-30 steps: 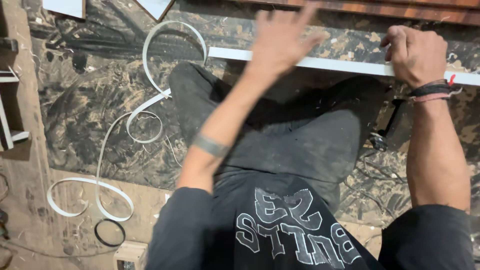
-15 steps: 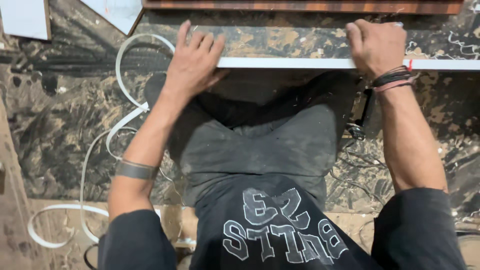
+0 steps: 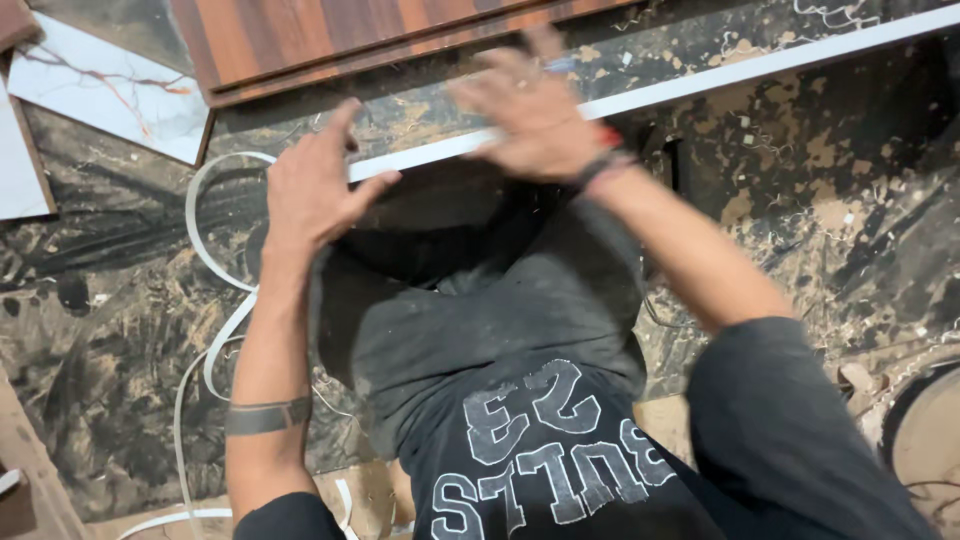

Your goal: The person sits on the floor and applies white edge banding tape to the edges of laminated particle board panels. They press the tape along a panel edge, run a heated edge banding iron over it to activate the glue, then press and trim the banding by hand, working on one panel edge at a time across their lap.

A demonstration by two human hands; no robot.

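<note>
A long panel with a white edge strip point(image 3: 760, 68) runs from the middle of the view up to the top right. My left hand point(image 3: 315, 190) lies flat at the strip's left end, fingers together and thumb stretched along the white edge. My right hand point(image 3: 535, 115) is blurred with motion, its fingers spread over the strip a little further right, with a dark band and a red thread at the wrist. Neither hand has its fingers closed around anything. My knees in grey trousers point(image 3: 480, 300) sit just below the edge.
A wood-grain board point(image 3: 400, 40) lies beyond the panel. A white marbled tile point(image 3: 110, 90) is at the upper left. Loose white edge banding point(image 3: 215, 250) curls over the dark, sawdust-strewn floor on the left. A round object point(image 3: 925, 440) shows at the lower right.
My right hand let go of the white edge and slid left, fingers now spread. My left hand stayed on the strip's left end. The view tilted, so the strip now slants.
</note>
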